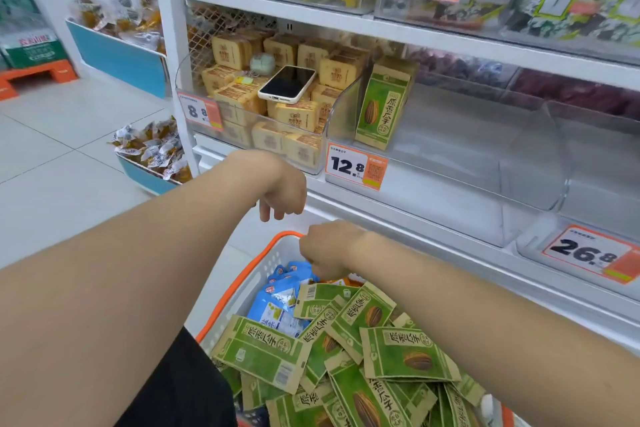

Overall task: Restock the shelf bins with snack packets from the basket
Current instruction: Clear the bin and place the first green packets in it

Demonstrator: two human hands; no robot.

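1. The basket (pixel 266 263), white with an orange rim, stands low against the shelving, so both arms can dip in and lift straight to the bins.
2. Green packets (pixel 374 317) fill its near end in a loose heap, and blue packets (pixel 277 303) lie at its far left corner.
3. The right hand (pixel 327 250) is down over the basket's far end, knuckles up, just above the blue packets. Its fingertips are hidden, so I cannot tell if it grasps anything.
4. The left hand (pixel 284 192) hangs above the basket's far rim, fingers drooping loose and holding nothing, probably ready to take a packet.
5. Above the basket, a clear bin (pixel 450 156) holds a lone packet (pixel 381 104), green and upright against its left wall. The rest is bare, so the green ones likely go here.
6. That bin's price tag (pixel 356 166) reads 12.8. Other tags read 8.8 up-left of the basket, 26.8 to its right, and 6.9 highest above it.
7. A phone (pixel 287 84) lies face up on the yellow packets (pixel 298 114) up-left of the basket, seemingly parked to free the hands.
8. The green packets show a striped seed and Chinese characters.
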